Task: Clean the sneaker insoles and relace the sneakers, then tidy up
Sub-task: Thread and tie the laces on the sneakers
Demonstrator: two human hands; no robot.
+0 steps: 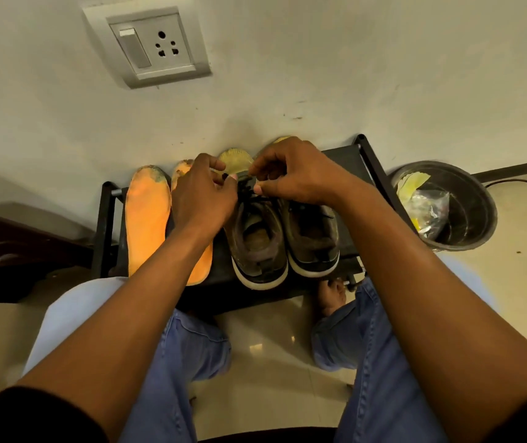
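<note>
Your left hand (203, 195) and right hand (291, 174) met over the throat of the left sneaker (257, 241), each grip closed in a pinch on the black lace (249, 190) at the eyelet end — so the lace lay directly between the two grips, neither hand nearer than the other. The sneaker's long axis ran away from you, heel toward your knees and toe toward the wall (287, 75); any pull on the lace therefore had to travel across that axis, left and right. The right sneaker (315, 238) stood touching its partner on the right side, under your right wrist, and was the closest obstruction to a wide draw from that side. On the left, two orange insoles (147, 219) lay on the same black shoe rack (372, 167), the nearer one partly under your left forearm. Two yellowish insoles (235, 159) leaned against the wall just behind your hands. A dark bucket (466, 219) holding scraps stood on the floor, well apart to the right.
</note>
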